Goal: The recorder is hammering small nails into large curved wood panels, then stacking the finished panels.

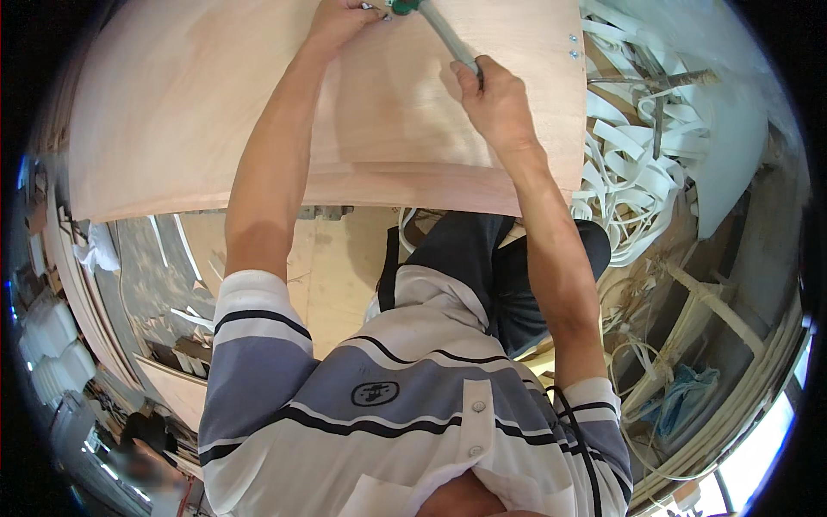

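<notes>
My right hand point(500, 99) is closed round the lower end of the grey handle of a hammer point(444, 33). The hammer's green head lies at the top edge of the view, partly cut off. Close beside that head, the fingers of my left hand point(338, 24) are pinched on a small shiny metal fitting point(367, 6), whose exact kind I cannot make out. Both hands are over a large pale plywood board point(189, 112). Two more small metal fittings point(574, 46) sit on the board near its right edge.
A tangled heap of white strips point(633, 185) lies right of the board, with a metal bar frame point(659, 86) among it. Blue cloth point(685, 396) hangs at the lower right. Timber lengths point(95, 302) run along the left side. Another person point(146, 457) is at the far lower left.
</notes>
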Available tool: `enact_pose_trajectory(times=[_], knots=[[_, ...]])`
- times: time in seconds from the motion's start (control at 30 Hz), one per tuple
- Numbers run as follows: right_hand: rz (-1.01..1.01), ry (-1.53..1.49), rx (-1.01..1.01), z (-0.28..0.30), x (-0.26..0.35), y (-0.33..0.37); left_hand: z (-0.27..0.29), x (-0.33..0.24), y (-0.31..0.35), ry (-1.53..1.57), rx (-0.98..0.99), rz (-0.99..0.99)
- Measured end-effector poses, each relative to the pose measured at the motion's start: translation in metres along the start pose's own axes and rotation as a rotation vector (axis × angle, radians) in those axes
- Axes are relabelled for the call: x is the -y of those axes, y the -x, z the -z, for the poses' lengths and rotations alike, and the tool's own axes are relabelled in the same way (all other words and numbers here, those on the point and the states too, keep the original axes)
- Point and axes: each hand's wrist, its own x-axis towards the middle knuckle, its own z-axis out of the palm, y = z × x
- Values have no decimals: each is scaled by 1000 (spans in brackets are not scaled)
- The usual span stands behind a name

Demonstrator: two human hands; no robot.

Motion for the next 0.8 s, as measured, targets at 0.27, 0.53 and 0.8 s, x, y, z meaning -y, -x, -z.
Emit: enact_pose_trajectory(times=[0.27,0.53,0.8], knots=[[8,-105,-32,12,14,1,3,-2,3,-99,-48,-46],[63,-19,-60,19,9,-6,1,-8,7,-128,-71,-43],[149,165,-75,16,8,-1,-3,-5,5,-80,-56,-78]])
